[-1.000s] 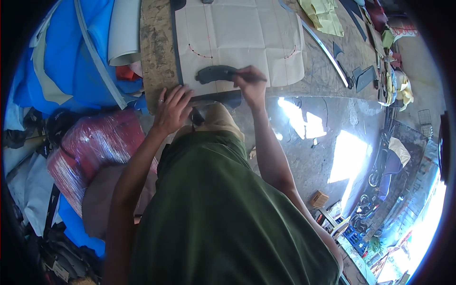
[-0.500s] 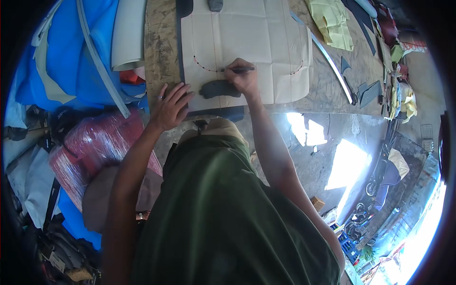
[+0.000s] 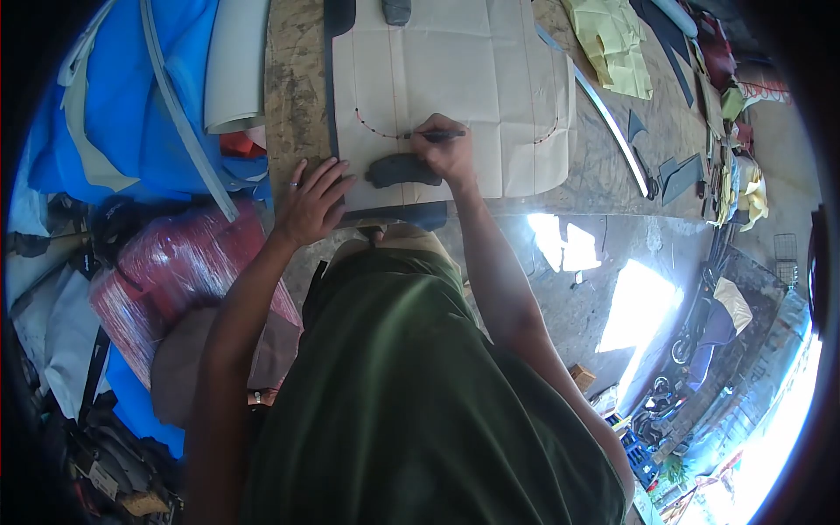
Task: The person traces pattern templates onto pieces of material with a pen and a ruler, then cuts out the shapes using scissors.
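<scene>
A dark pen (image 3: 451, 135) is gripped in my right hand (image 3: 446, 150), its tip at a curved line of dark and red marks (image 3: 376, 131) on the beige paper pattern (image 3: 455, 79). A matching curve (image 3: 548, 133) is drawn at the right side of the paper. Just below the pen hand lies a dark grey, block-like weight (image 3: 402, 171); the hand partly covers its right end. My left hand (image 3: 313, 199), with a ring on one finger, rests with fingers stretched at the paper's lower left edge. Black sheet material (image 3: 420, 214) shows under the paper.
Another dark grey weight (image 3: 396, 10) sits at the paper's top. A metal ruler (image 3: 612, 127) and yellow paper (image 3: 608, 44) lie to the right on the wooden table (image 3: 293, 87). Blue sheeting (image 3: 184, 96) and a plastic-wrapped red bundle (image 3: 188, 262) are at the left.
My right hand and the pen have shifted slightly, with the pen tip a little lower along the left curve. My left hand stays at the paper's edge.
</scene>
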The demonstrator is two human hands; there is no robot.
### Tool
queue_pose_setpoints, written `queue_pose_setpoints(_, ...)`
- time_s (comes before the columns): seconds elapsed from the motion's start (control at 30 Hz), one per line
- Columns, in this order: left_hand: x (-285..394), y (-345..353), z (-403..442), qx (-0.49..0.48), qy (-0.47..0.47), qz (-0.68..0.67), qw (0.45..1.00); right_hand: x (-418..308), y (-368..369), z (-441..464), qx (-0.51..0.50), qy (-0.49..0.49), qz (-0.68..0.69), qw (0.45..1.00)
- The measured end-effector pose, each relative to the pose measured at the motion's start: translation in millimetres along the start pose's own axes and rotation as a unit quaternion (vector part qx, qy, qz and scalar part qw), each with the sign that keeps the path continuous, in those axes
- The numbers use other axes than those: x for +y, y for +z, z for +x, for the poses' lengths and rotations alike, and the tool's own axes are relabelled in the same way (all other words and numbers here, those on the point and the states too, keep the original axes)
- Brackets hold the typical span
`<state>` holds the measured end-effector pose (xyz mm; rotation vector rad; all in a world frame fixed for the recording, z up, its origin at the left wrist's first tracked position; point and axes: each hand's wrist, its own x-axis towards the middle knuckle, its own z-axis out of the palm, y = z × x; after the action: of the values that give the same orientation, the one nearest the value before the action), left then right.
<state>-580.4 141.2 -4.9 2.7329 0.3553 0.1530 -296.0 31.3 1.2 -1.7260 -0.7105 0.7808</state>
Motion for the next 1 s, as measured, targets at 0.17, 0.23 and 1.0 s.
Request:
queue_pose_setpoints(0.17, -1.2, 0.4, 0.2, 0.0, -0.001, 0.001, 1.0, -2.4, 0.3, 1.1, -0.004, -0.011, -0.005, 1.0)
queue_pose_setpoints(0.23, -0.9, 1.9, 0.4, 0.001, 0.0, -0.001, 1.0, -0.4, -0.8, 0.8, -0.004, -0.008, -0.009, 1.0)
queue_pose_setpoints(1.0, 1.0, -1.0, 4.6, 0.017, -0.016, -0.004, 1.0, -21.7, 2.3, 63.1, -0.223, -0.081, -0.038, 0.971)
